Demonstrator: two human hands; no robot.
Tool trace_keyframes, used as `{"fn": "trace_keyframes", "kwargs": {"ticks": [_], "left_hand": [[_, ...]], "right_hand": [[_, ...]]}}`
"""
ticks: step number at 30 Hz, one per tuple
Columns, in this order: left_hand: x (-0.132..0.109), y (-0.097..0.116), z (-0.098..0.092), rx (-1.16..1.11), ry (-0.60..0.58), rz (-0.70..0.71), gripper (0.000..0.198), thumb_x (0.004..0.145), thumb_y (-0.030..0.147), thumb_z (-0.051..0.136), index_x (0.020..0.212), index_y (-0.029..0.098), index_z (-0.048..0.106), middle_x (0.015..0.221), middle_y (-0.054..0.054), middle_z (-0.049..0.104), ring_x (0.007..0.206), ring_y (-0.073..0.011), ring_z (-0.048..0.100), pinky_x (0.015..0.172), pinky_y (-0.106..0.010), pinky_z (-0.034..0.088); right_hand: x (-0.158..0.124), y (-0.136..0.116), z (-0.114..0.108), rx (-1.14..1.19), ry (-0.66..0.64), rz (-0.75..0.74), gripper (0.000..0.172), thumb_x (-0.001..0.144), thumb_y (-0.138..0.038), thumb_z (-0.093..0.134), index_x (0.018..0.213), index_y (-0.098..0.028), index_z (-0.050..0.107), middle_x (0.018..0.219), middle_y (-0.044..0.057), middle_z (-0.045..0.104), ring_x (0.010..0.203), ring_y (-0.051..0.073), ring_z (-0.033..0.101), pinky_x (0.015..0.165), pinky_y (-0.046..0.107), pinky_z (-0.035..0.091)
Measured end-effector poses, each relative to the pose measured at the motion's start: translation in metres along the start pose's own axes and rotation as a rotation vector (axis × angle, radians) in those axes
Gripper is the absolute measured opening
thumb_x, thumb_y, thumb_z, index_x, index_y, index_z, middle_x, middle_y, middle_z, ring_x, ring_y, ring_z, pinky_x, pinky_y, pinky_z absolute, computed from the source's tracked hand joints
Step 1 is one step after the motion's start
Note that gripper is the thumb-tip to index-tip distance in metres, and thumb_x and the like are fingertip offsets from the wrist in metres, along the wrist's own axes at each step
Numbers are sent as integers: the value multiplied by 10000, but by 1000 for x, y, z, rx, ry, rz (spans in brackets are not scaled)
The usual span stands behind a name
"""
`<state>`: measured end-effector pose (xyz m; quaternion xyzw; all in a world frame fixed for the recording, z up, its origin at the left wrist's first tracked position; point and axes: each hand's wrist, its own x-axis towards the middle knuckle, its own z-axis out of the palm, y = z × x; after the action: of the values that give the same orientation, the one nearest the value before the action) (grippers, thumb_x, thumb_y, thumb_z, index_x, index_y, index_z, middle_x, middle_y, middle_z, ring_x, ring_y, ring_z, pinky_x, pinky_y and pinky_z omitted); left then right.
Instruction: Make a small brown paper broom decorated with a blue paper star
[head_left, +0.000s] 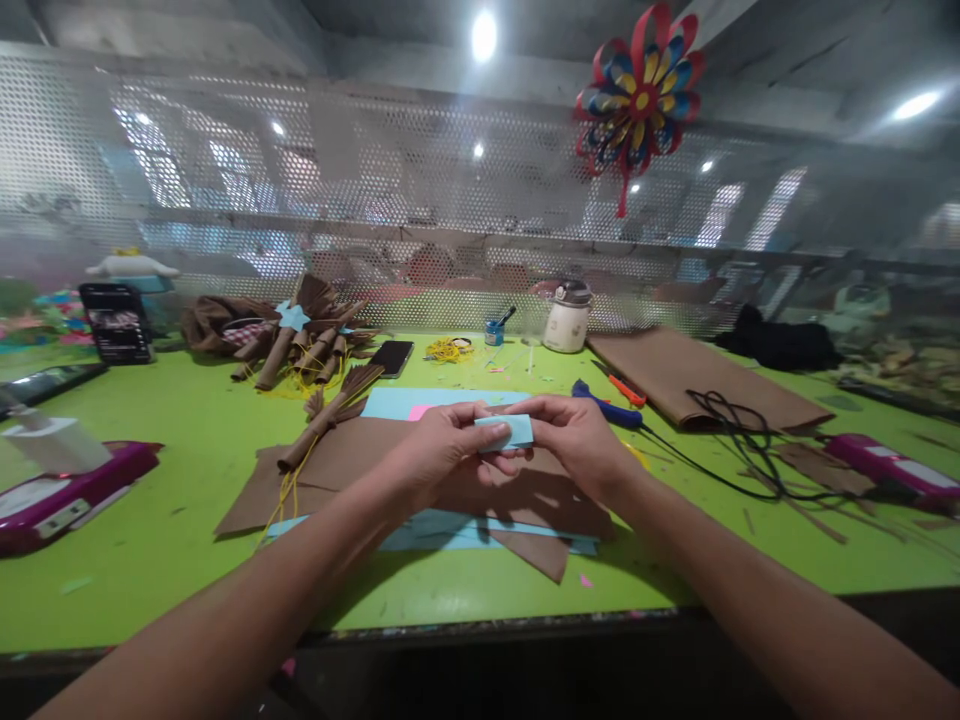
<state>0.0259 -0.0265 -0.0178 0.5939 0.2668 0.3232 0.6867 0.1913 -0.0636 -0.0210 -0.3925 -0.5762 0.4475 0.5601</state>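
Between my two hands I hold a small folded piece of light blue paper point(516, 432) above the middle of the table. The thumb of my left hand point(442, 440) presses on its left part, with fingers curled behind. My right hand point(581, 435) pinches its right end. Below lie sheets of brown paper point(352, 445) and strips of light blue paper point(442, 530). A rolled brown paper piece point(311, 437) with yellow string rests to the left of my hands.
A blue glue gun point(611, 408) and an orange cutter point(626, 390) lie right of my hands. Further right are folded brown paper point(697, 375), a black cable point(735, 440) and a purple power strip point(892, 470). Brown paper rolls point(300, 340) and a phone point(392, 358) lie at the back left.
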Motion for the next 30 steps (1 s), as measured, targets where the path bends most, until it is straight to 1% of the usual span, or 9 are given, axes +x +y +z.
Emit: {"fn": "trace_keyframes", "kwargs": {"ticks": [2,6,9,12,16,19,25,28,30], "left_hand": [[0,0,-1,11,14,-2,213,707,286,677,760,130,541,718,-60,678,584,-107,621,451,-163,406],[2,1,-1,25,90,10,217,679,269,701,727,139,535,624,-17,650,536,-87,593,448,-161,379],[2,2,1,11,112,10,216,659,224,713,698,142,517,589,-7,637,528,-93,592,478,-179,398],[3,2,2,4,98,26,209,661,210,708,699,141,515,584,-9,634,549,-103,599,506,-195,420],[3,0,3,25,101,37,217,664,222,708,697,137,511,557,2,614,512,-86,577,493,-187,421],[2,0,4,31,78,41,240,660,238,714,691,134,499,572,-6,621,520,-97,590,493,-193,437],[0,4,4,25,39,-6,257,703,322,676,748,127,516,675,-57,662,588,-147,639,503,-221,476],[0,5,5,53,47,8,254,728,347,646,757,128,522,660,-59,659,576,-156,643,482,-222,482],[0,6,5,118,68,38,245,746,348,626,758,122,533,641,-56,655,546,-151,637,467,-223,483]], "right_hand": [[1,1,-2,37,-40,10,214,672,-264,677,857,-160,707,670,23,651,557,95,528,590,271,442],[3,3,-8,171,-112,78,249,679,-230,651,903,-128,687,758,68,662,652,136,582,687,314,467],[3,2,-9,212,-123,116,258,692,-269,632,878,-95,672,750,96,651,659,158,587,680,326,476],[2,2,-6,141,-103,144,248,717,-354,633,778,-115,660,692,67,627,625,137,563,644,303,466],[2,2,-3,62,-36,123,223,678,-367,678,680,-147,641,605,9,584,527,90,490,571,265,428],[2,2,-2,-1,-13,70,230,670,-374,679,660,-148,636,569,-8,565,491,76,451,527,246,390],[1,0,-3,-116,45,6,237,671,-373,669,656,-142,621,532,-22,533,489,77,433,512,238,359],[1,-1,-3,-146,51,8,237,681,-370,658,639,-140,612,507,-27,514,474,74,416,496,236,340],[1,-1,-3,-167,52,8,243,680,-374,656,623,-144,606,494,-31,502,466,72,405,487,234,331]]}}
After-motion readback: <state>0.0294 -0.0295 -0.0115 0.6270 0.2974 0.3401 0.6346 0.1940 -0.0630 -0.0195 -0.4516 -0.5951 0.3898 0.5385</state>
